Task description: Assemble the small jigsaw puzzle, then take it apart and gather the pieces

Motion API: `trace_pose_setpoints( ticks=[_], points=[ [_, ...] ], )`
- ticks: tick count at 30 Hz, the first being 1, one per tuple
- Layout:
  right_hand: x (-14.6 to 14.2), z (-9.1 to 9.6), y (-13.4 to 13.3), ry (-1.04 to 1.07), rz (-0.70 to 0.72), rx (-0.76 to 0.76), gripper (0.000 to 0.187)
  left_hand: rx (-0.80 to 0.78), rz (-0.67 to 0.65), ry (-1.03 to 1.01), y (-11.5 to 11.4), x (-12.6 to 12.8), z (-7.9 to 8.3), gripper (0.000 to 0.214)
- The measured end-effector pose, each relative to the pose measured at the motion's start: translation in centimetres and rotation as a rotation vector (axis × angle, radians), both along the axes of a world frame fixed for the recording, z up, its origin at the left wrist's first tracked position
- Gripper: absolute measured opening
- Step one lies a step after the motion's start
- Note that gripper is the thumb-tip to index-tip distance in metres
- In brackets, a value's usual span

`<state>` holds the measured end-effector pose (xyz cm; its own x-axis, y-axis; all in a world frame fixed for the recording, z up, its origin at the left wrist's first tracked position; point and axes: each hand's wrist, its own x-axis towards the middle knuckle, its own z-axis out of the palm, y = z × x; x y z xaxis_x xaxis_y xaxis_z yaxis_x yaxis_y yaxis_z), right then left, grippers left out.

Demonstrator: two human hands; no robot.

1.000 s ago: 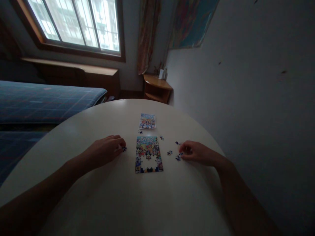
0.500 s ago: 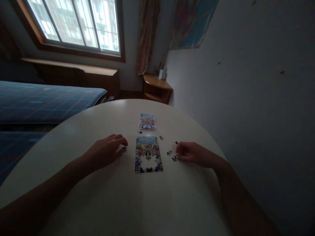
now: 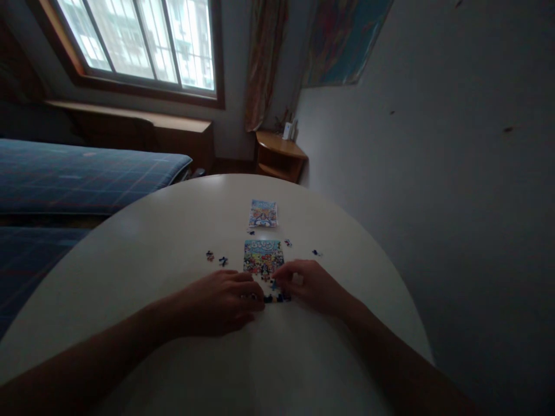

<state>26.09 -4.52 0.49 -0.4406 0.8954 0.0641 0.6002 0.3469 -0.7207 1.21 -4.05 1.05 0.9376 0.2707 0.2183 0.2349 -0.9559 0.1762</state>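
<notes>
A jigsaw puzzle with a colourful cartoon picture lies flat on the white round table. An open gap shows in its lower half, partly covered by my hands. Stretched out and apart, the fingers of my left hand rest over the puzzle's lower left part. From the right, my right hand pinches a small bluish puzzle piece at the gap. Two loose pieces lie left of the puzzle, one of them a dark piece. Another loose piece lies beyond my right hand.
Behind the puzzle lies a small printed packet with similar art. Loose pieces lie near it, one a small piece. Beyond the table stand a bed with a blue plaid mattress and a wooden corner cabinet. A wall rises on the right.
My left hand has left the loose piece on the left and moved right onto the puzzle. My right hand has moved left from the loose pieces to the gap, now with a piece.
</notes>
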Motion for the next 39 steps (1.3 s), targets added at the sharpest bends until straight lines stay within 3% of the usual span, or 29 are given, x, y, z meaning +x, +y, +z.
trace_pose_setpoints(
  ticks=[14,20,22,25,27,34,39],
  points=[
    [-1.0,-1.4,-0.1,-0.043,0.053,0.088,0.029,-0.037,0.011,0.014,-0.1,0.1,-0.1,0.015],
    [-1.1,-1.0,-0.2,-0.031,0.107,0.15,0.03,-0.054,0.025,-0.026,0.2,0.1,-0.3,0.017],
    [-1.2,-0.5,-0.3,0.028,0.065,0.124,0.026,-0.065,0.129,-0.085,0.3,0.2,-0.5,0.018],
    [-1.5,0.1,-0.6,0.161,-0.025,0.076,0.015,-0.149,0.425,-0.224,0.3,0.5,-0.7,0.016],
    [-1.8,0.3,-0.8,0.224,-0.073,0.041,0.012,-0.24,0.549,-0.292,0.2,0.8,-1.0,0.014],
    [-2.4,-0.2,-0.9,0.209,-0.086,-0.086,0.019,-0.458,0.602,-0.378,0.1,1.7,-2.1,0.017],
    [-1.9,0.2,-0.7,0.083,-0.043,0.02,0.018,-0.387,0.588,-0.354,0.2,1.8,-2.1,0.016]
  ],
)
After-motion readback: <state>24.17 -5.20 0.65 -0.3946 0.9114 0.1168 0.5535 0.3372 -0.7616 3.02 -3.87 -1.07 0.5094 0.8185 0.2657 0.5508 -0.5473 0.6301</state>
